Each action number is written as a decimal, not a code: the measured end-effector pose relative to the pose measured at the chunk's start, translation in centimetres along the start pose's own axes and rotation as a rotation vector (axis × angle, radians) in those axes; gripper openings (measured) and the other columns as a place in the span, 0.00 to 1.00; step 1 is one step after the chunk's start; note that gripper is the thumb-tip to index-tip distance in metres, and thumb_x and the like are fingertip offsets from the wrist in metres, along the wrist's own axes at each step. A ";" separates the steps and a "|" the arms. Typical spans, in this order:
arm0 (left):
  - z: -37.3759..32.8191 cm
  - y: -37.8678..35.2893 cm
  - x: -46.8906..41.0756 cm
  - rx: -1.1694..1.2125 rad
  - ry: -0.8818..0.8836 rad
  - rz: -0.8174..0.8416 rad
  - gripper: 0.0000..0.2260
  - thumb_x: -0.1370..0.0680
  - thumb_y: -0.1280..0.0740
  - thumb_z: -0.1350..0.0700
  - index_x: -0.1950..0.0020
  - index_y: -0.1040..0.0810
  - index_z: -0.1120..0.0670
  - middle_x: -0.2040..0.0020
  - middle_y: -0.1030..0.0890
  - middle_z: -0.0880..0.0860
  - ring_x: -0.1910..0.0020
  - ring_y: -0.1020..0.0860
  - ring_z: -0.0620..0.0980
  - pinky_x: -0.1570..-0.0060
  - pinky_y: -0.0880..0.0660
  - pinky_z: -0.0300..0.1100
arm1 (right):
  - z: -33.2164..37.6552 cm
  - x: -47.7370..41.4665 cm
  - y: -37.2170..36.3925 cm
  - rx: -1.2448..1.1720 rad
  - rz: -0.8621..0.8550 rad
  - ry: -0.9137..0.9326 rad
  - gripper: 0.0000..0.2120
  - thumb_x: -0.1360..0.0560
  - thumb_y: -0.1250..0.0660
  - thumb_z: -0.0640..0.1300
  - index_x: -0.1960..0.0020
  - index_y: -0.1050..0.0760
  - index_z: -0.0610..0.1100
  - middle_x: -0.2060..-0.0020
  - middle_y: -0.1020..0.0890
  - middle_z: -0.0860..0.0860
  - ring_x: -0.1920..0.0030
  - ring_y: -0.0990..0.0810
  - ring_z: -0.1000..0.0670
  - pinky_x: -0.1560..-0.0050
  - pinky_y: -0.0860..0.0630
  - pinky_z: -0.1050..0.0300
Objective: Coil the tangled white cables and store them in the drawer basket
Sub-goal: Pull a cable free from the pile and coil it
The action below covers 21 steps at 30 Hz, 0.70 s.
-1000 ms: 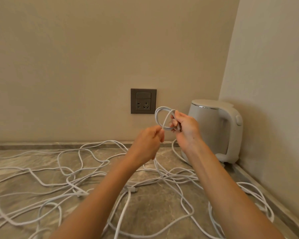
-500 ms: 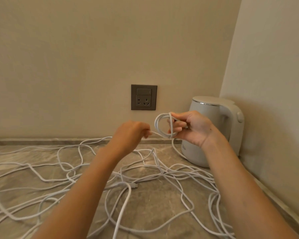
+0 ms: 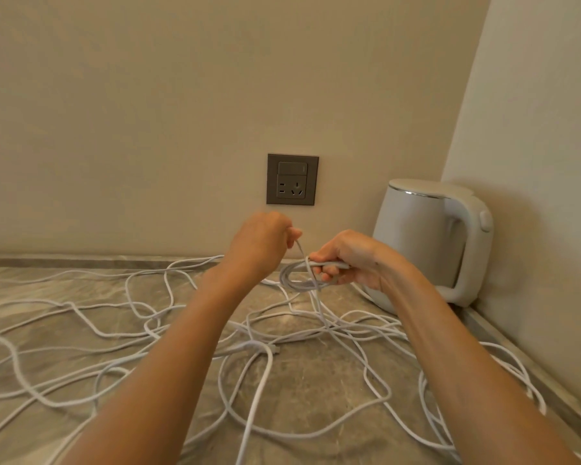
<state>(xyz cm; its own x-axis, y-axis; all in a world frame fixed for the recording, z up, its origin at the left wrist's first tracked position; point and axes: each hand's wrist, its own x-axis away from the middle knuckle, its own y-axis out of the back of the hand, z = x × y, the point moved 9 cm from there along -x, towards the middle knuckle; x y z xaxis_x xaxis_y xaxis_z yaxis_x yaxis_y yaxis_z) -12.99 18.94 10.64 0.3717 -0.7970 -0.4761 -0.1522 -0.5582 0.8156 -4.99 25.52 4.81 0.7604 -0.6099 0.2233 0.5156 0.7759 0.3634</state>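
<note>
Small coil [image 3: 299, 280] gripped in right hand [image 3: 353, 260], just left of kettle [image 3: 426, 236]; strand [image 3: 300, 247] pinched by left hand [image 3: 259, 243]. 1 coil begun; most cables [image 3: 249, 364] lying tangled; basket unseen.

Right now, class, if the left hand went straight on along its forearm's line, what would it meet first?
The left hand would probably meet the back wall near the grey socket; nothing shows between, though depth is unclear.

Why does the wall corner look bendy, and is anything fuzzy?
Head view: the wide lens bows the wall corner; the cable coil in the right hand looks slightly smeared by motion; the kettle throws a soft shadow on the side wall.
</note>
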 end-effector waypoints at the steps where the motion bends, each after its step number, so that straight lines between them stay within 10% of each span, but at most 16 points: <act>1: -0.2 0.3 -0.1 -0.009 -0.010 -0.022 0.13 0.20 0.41 0.55 0.62 0.25 0.58 0.52 0.18 0.58 0.51 0.22 0.54 0.54 0.31 0.43 | 0.2 -0.1 0.1 0.013 -0.028 0.013 0.15 0.21 0.41 0.37 0.65 0.27 0.39 0.84 0.28 0.53 0.80 0.28 0.58 0.68 0.31 0.66; 10: -3.2 2.4 1.0 0.227 -0.141 -0.099 0.15 0.19 0.44 0.58 0.58 0.22 0.61 0.70 0.28 0.49 0.71 0.30 0.47 0.69 0.35 0.40 | 0.6 -0.5 4.2 -0.377 -0.444 0.229 0.15 0.23 0.40 0.34 0.68 0.26 0.38 0.81 0.28 0.50 0.72 0.29 0.52 0.66 0.33 0.61; 15: -3.0 -1.1 1.2 0.432 -0.091 0.165 0.14 0.19 0.43 0.60 0.65 0.28 0.55 0.76 0.29 0.51 0.81 0.29 0.44 0.76 0.30 0.36 | -0.4 -1.0 3.7 -1.029 -0.196 0.158 0.13 0.20 0.43 0.38 0.61 0.27 0.39 0.82 0.28 0.51 0.78 0.28 0.56 0.65 0.32 0.61; 21: -2.2 -1.7 1.2 0.318 -0.134 0.229 0.13 0.21 0.40 0.60 0.65 0.25 0.54 0.70 0.21 0.49 0.72 0.26 0.36 0.66 0.33 0.25 | 0.6 -0.9 2.2 -1.175 0.009 0.161 0.13 0.21 0.44 0.39 0.62 0.28 0.39 0.81 0.31 0.51 0.79 0.29 0.54 0.60 0.33 0.57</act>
<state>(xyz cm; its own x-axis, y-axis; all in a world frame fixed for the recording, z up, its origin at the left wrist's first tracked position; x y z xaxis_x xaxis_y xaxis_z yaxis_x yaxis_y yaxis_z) -10.24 19.43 9.43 0.1764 -0.9200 -0.3500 -0.4999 -0.3901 0.7733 -4.74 27.65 5.96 0.7635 -0.6415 0.0745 0.4927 0.5040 -0.7094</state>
